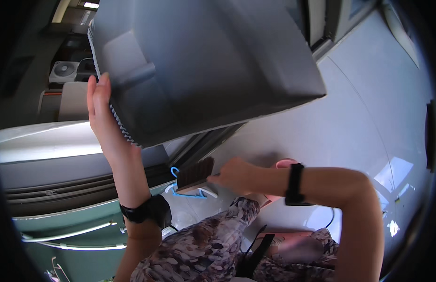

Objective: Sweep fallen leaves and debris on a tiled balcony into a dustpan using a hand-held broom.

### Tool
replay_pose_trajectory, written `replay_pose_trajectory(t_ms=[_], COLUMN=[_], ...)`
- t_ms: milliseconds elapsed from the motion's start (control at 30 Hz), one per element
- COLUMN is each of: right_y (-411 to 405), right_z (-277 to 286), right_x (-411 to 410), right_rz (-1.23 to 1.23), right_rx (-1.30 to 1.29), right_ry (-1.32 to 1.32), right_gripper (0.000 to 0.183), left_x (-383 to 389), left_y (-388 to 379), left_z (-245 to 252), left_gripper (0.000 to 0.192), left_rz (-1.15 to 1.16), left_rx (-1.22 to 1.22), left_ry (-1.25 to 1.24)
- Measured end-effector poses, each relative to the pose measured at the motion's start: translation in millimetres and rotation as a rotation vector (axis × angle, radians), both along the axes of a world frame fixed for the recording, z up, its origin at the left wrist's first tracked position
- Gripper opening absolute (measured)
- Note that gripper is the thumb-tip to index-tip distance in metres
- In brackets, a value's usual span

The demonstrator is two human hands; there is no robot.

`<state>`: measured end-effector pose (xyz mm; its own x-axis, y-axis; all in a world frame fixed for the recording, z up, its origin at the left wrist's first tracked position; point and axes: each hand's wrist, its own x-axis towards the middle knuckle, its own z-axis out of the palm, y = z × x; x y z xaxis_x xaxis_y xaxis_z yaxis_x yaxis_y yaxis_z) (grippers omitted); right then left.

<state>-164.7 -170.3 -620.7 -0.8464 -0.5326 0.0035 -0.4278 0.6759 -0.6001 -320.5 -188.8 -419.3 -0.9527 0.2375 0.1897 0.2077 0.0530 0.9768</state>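
Note:
A large grey dustpan [211,70] with a toothed edge fills the upper middle, tilted up. My left hand [105,116] grips it at the toothed side, fingertips over the rim. Lower down, my right hand [239,176] is closed on a brush [195,174] with dark bristles, which points left. The brush is apart from the dustpan. Behind and below the brush lie a blue plastic hanger [189,194] and a white one, partly hidden.
Dark sliding-door tracks [62,192] run at the left, beside a green surface [73,261] with curved white rods [87,246]. Glossy pale floor [345,123] spreads to the right. Pink footwear [286,163] shows beyond my right wrist. A white appliance [64,72] stands far left.

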Motion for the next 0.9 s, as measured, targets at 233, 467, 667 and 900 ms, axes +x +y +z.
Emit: replay_pose_trajectory(t_ms=[233,467,667,900], right_y=[-9.8,74.1,138.2,201.1], right_z=[3.4,-22.7,-7.2,37.6], right_x=[-28.6,32.2,110.2,193.1], right_rz=[0.006,-0.329,-0.655,-0.974], right_rx=[-0.023,-0.018,-0.116,-0.191], right_ry=[-0.025,-0.075,-0.197,0.081], right_gripper=[0.04,0.046,0.039,0.046], left_x=[-7.5,-16.6,-0.5,12.1], left_y=[-40.6,-14.5,26.0,55.6], left_z=[13.5,-7.7,-21.5,-26.0], left_gripper=[0.073,0.075,0.074,0.062], left_rz=[0.036,-0.023,-0.048,-0.167], left_rx=[0.018,0.019,-0.046,-0.135], left_ry=[0.008,-0.081,-0.118,-0.165])
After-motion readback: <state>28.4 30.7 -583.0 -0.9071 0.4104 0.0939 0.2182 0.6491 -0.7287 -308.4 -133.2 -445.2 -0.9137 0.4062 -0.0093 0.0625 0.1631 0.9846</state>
